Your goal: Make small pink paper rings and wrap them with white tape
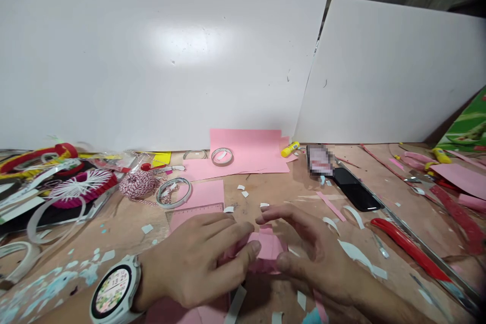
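Note:
A small folded piece of pink paper (268, 248) sits between my two hands on the wooden table (144, 235). My left hand (193, 258), with a round smartwatch (113, 289) on its wrist, presses its thumb against the paper from the left. My right hand (313, 255) arches over the piece from the right, its thumb on the near edge. The fingertips of both hands nearly meet above it. Part of the paper is hidden under my fingers. White and pink paper scraps (355, 255) lie around my right hand.
Pink paper sheets (246, 154), a tape roll (222, 156) and a yellow glue stick (290, 149) lie ahead. Behind them stands a white board (152, 50). A black phone (355, 190), a long red-handled tool (410, 248), red-and-white twine (138, 185) and several craft pieces surround the work area.

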{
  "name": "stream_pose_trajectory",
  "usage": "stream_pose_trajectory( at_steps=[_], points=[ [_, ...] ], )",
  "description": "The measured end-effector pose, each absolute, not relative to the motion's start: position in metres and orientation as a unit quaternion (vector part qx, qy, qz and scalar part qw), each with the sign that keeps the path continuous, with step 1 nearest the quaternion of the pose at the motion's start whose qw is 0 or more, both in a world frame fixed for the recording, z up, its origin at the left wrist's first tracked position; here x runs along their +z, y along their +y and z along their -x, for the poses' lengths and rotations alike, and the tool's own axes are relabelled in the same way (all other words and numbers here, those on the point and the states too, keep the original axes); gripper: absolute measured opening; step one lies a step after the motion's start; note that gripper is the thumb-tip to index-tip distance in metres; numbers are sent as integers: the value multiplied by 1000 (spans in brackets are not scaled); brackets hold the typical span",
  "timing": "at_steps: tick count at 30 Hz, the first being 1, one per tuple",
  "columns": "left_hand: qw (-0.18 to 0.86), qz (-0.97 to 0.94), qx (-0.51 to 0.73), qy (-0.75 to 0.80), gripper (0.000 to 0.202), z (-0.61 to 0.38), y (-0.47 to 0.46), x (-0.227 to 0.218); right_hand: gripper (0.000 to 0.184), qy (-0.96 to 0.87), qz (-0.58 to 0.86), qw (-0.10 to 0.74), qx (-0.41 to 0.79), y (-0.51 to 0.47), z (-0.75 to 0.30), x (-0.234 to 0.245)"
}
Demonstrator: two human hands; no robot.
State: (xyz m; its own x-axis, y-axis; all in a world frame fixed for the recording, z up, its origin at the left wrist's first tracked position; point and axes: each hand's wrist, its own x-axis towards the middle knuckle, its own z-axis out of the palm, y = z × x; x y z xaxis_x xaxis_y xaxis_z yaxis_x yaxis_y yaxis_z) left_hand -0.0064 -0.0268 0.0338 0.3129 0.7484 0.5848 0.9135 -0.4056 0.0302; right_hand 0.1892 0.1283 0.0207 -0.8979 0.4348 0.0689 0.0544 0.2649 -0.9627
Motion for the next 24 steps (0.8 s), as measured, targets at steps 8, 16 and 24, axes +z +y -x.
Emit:
stream_pose_trajectory(
  at_steps=[8,16,24],
  points=[
    [243,786,-229,-520,14,10,-26,26,56,-793,177,149,564,128,-188,-3],
    [246,770,-241,-536,14,12,-24,21,62,-803,158,123,562,130,-189,-3],
    [79,714,-298,-628,31,4,-26,28,84,-823,151,118,534,126,-184,-1]
  ],
)
